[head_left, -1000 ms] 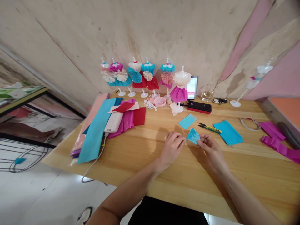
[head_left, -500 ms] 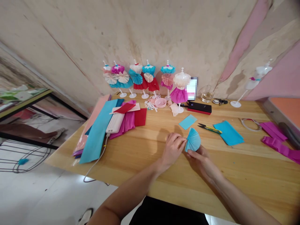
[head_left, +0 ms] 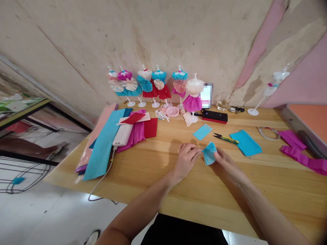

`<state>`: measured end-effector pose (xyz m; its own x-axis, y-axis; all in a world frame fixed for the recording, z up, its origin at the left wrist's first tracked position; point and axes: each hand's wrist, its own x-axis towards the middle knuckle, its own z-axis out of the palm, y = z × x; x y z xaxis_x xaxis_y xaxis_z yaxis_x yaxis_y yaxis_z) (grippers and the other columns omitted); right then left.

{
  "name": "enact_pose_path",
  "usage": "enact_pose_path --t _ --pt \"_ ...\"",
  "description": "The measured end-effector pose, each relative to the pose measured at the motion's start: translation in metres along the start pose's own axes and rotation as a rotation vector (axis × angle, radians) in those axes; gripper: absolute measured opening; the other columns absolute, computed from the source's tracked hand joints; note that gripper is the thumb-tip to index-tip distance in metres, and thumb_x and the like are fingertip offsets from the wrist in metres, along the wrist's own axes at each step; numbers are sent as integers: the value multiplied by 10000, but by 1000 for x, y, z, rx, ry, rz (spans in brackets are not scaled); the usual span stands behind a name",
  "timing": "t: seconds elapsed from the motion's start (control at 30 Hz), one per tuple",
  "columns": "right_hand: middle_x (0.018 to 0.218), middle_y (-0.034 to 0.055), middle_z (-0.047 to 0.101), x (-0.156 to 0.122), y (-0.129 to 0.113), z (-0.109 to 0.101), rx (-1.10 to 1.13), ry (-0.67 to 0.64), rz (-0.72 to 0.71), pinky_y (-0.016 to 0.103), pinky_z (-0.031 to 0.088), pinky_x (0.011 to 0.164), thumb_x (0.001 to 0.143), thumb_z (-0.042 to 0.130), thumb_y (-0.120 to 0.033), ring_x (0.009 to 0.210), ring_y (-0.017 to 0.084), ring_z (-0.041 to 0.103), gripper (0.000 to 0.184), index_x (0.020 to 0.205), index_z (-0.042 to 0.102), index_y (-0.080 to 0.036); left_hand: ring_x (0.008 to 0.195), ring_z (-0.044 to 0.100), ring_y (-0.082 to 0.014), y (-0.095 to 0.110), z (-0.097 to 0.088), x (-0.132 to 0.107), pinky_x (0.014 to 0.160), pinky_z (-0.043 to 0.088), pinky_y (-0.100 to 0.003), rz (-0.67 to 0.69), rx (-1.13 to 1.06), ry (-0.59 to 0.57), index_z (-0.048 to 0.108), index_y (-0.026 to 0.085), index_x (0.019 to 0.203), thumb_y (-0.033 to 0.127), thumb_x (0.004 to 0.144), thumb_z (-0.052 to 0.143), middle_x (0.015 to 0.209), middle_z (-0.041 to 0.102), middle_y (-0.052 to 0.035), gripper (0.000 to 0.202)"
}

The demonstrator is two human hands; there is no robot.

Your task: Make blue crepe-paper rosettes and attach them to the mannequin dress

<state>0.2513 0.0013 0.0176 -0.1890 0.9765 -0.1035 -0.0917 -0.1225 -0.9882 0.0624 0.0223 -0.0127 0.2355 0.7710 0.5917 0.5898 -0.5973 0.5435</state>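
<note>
A pleated light-blue paper fan point(head_left: 209, 153) sits between my hands, a little above the wooden table top point(head_left: 258, 190). My left hand point(head_left: 185, 160) pinches its narrow gathered end, and my right hand point(head_left: 226, 164) grips its outer pleats from the other side. Close to the right of the fan lie green-and-yellow thread snips point(head_left: 226, 138), not touching either hand. A small blue paper rectangle point(head_left: 202, 132) lies just beyond the fan, and a larger blue sheet point(head_left: 245, 143) lies further right.
Stacked crepe paper point(head_left: 104, 143) with a white power bank point(head_left: 122, 134) and its cable lies at left. Paper dresses on white mannequin stands point(head_left: 163, 83) line the wall. A black power bank point(head_left: 214, 116), glass point(head_left: 222, 101) and magenta strips point(head_left: 304, 156) stand nearby.
The fan, spread wide half a second ago, is now gathered narrower. My right hand has shifted up and to the right along its edge.
</note>
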Motion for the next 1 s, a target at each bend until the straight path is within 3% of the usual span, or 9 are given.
enact_pose_path --t 0.07,0.13,0.27,0.6,0.77,0.87,0.93,1.0 --pt "1109 66 641 5 -8 -11 -86 134 -58 380 447 865 842 622 -533 1002 236 580 362 1096 625 -274 875 534 -162 -1 -1 0 861 387 -352 4 16 -8 711 246 981 293 938 525 889 617 -38 196" --pt "1001 54 653 7 -12 -19 -200 212 -127 353 435 832 835 636 -520 940 221 578 308 985 653 -251 868 523 -162 -1 0 -1 846 380 -348 28 38 -30 718 257 966 288 939 521 889 613 -38 202" --pt "794 36 619 8 -14 -23 -291 102 -77 328 411 703 839 621 -520 760 185 542 316 830 646 -205 848 504 -163 -1 2 -3 826 368 -345 78 75 -68 724 257 945 285 943 511 875 601 -42 215" --pt "719 12 561 6 -13 -20 -292 72 -49 309 362 627 817 636 -476 686 159 485 276 763 612 -206 851 493 -162 -2 2 -2 837 358 -332 226 50 -272 714 272 972 245 963 450 869 589 -36 266" --pt "725 6 565 7 -10 -19 -381 -93 -54 285 360 592 840 614 -469 669 144 481 274 809 627 -197 856 484 -153 4 0 -2 816 359 -302 306 -3 -385 713 253 961 280 968 455 867 600 -26 259" --pt "850 29 628 6 -10 -19 -440 -147 -80 302 427 663 867 591 -455 769 171 554 262 918 645 -203 851 495 -144 4 3 -3 813 369 -298 299 -51 -350 719 242 923 285 958 484 859 602 -22 242" --pt "1001 51 645 5 -11 -19 -510 -27 -200 338 460 744 881 584 -425 884 200 586 261 1043 626 -226 851 506 -144 2 5 -3 815 382 -302 243 -76 -270 727 238 908 293 949 507 847 590 -28 231" --pt "1097 62 627 4 -13 -19 -639 120 -410 382 458 835 883 598 -365 999 225 579 231 1082 609 -249 857 512 -149 -1 6 -3 816 394 -311 147 -87 -172 733 236 914 312 934 534 841 574 -36 214"
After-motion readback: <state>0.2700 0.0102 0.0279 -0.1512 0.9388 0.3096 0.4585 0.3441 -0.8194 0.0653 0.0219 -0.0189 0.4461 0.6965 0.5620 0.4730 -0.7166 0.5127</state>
